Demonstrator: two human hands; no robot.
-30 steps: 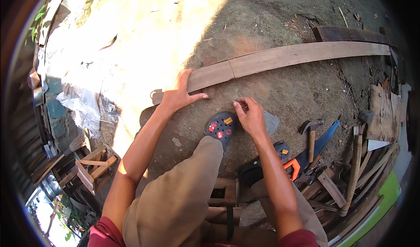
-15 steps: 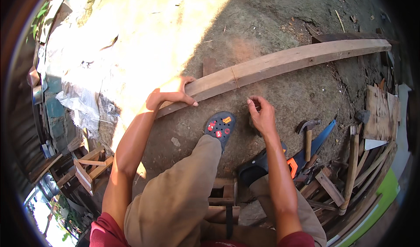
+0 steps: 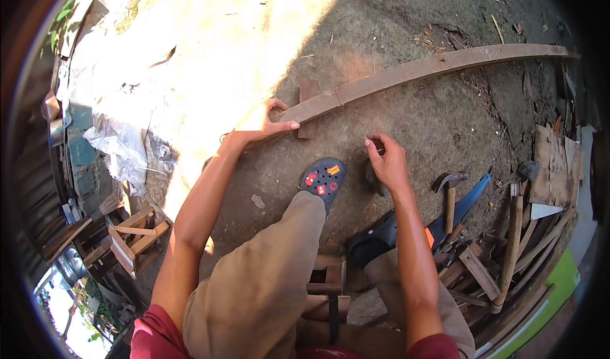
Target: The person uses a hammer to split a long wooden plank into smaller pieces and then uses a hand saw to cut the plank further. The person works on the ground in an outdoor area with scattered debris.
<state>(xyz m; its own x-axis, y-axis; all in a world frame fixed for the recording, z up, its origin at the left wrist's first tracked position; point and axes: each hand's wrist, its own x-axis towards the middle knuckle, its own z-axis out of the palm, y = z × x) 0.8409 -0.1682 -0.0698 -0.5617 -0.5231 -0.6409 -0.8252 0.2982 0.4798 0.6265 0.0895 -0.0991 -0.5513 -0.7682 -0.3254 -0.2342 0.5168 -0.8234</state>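
Note:
A long wooden beam [image 3: 438,65] runs from the middle of the ground toward the far right. My left hand [image 3: 265,121] is closed round its near left end, thumb on the near side. A thin dark line [image 3: 338,97] crosses the beam a little right of that hand; whether it is a string or a mark, I cannot tell. Below the beam and apart from it, my right hand [image 3: 387,159] hangs with thumb and fingers pinched together. Anything between those fingertips is too small to make out. Under the beam lies a short wooden block [image 3: 308,130].
My clog [image 3: 323,178] stands on the dirt below the beam. A hammer [image 3: 450,200] and a blue saw [image 3: 471,203] lie to the right, near a heap of wood scraps [image 3: 480,273]. A small wooden frame [image 3: 135,244] and white plastic sheeting [image 3: 117,146] are at left.
The beam has turned over and shifted away from me, and a narrower face now shows. My left hand moved with its end. My right hand shifted slightly right, still pinched.

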